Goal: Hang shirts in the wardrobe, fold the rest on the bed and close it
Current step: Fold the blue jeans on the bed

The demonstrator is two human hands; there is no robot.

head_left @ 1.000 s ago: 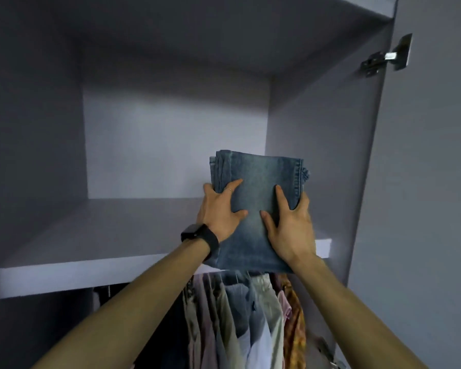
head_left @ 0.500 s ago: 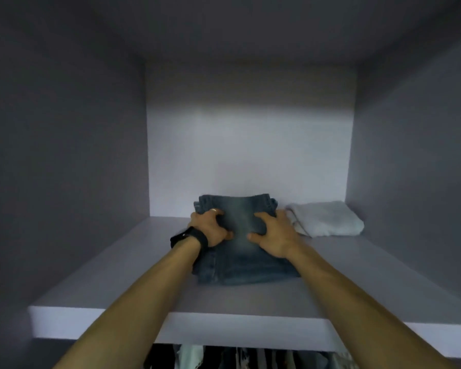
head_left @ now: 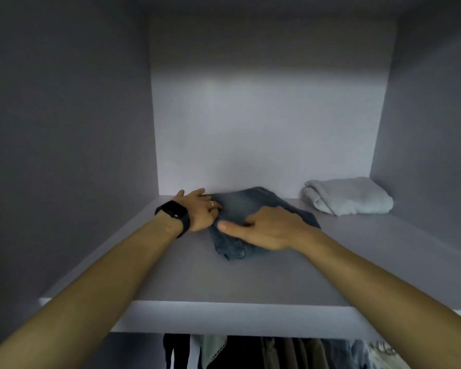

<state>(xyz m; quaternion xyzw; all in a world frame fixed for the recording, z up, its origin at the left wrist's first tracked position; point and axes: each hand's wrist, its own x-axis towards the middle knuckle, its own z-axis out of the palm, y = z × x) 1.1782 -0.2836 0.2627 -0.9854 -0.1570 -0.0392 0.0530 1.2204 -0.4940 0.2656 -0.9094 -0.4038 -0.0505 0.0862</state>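
Note:
A folded pair of blue jeans (head_left: 246, 202) lies on the upper wardrobe shelf (head_left: 250, 283), near the back wall. My left hand (head_left: 200, 211), with a black watch on the wrist and a ring on one finger, rests against the left edge of the jeans. Its fingertips are tucked into the denim. My right hand (head_left: 266, 230) lies palm down on the front part of the jeans with the thumb stretched to the left. It presses the cloth flat. Neither hand lifts the jeans.
A folded pale grey garment (head_left: 349, 197) sits at the back right of the same shelf. Grey side walls close in the compartment on the left and right. Below the shelf's front edge, the tops of several hanging clothes (head_left: 277, 352) show.
The jeans went from held up in front of the shelf to lying on it, then slid further back and left. Both hands shifted from gripping to resting on them.

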